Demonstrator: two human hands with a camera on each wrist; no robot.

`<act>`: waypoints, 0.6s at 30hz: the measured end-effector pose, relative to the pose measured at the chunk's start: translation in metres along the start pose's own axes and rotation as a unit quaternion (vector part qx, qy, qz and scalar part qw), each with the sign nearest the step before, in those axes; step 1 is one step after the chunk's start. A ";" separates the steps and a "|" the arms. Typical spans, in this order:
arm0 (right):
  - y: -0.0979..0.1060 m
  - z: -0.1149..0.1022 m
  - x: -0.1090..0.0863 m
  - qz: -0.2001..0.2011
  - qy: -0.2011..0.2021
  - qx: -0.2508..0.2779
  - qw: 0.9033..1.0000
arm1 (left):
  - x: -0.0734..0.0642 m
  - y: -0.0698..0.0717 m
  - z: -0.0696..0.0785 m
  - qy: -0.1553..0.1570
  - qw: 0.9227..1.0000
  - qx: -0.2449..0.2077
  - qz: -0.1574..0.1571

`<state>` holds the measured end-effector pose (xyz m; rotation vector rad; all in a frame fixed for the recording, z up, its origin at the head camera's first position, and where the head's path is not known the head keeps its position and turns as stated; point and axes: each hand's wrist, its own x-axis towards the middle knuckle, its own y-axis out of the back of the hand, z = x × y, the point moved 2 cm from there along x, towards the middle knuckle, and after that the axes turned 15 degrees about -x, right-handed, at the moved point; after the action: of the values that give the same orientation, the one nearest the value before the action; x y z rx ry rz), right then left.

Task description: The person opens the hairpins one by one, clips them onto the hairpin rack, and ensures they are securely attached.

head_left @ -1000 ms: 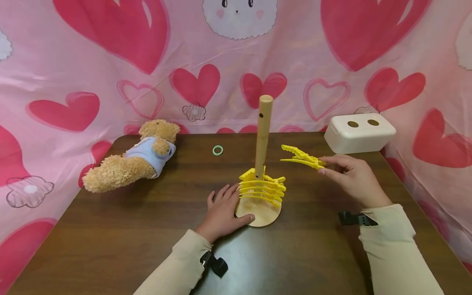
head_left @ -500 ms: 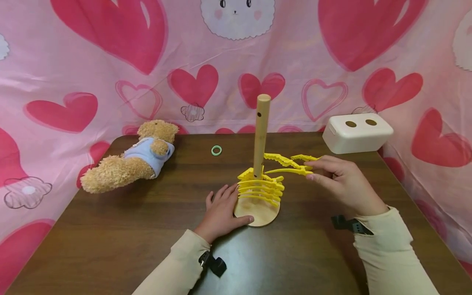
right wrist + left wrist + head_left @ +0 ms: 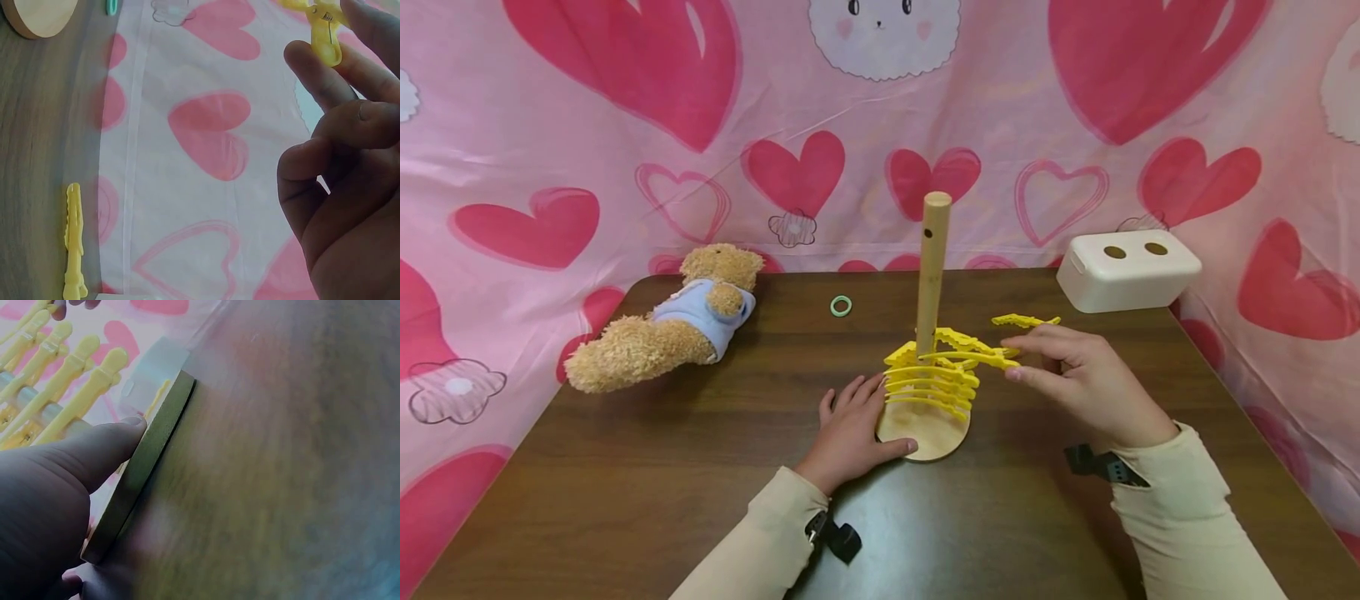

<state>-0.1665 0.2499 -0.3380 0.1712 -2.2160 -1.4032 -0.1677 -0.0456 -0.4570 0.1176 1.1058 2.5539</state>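
Pinching a yellow hair clip (image 3: 1000,358) between thumb and fingertips, the right hand (image 3: 1086,383) holds it beside the wooden post (image 3: 932,275). The clip's jaws stand apart, one prong crossing in front of the post; whether they touch the wood, I cannot tell. Low on the post, above its round base (image 3: 925,440), a stack of similar yellow clips (image 3: 928,379) sits clamped around the wood. The left hand (image 3: 850,429) lies with fingers spread and relaxed along the base, its thumb resting on the rim. One more yellow clip (image 3: 1022,320) lies on the dark table (image 3: 625,475) beyond the right hand. Behind that, a white lidded box (image 3: 1123,283) has two round holes in its top; what it contains is hidden. A green ring (image 3: 841,306) and a teddy bear (image 3: 700,317) in a blue shirt lie toward the back, left of the post.
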 end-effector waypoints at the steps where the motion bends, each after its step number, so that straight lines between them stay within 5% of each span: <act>1: 0.000 -0.001 0.000 -0.005 -0.003 0.002 1.000 | 0.000 0.000 0.000 0.000 1.000 0.000 0.000; 9: -0.002 -0.007 -0.001 -0.027 -0.035 0.011 0.999 | -0.001 0.001 -0.001 0.002 1.000 -0.007 0.000; 18: -0.009 -0.012 0.002 0.002 -0.010 0.014 1.000 | 0.001 -0.001 0.003 0.007 1.000 -0.002 -0.005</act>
<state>-0.1639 0.2352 -0.3415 0.1617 -2.2523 -1.3780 -0.1673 -0.0428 -0.4562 0.0922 1.1031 2.5522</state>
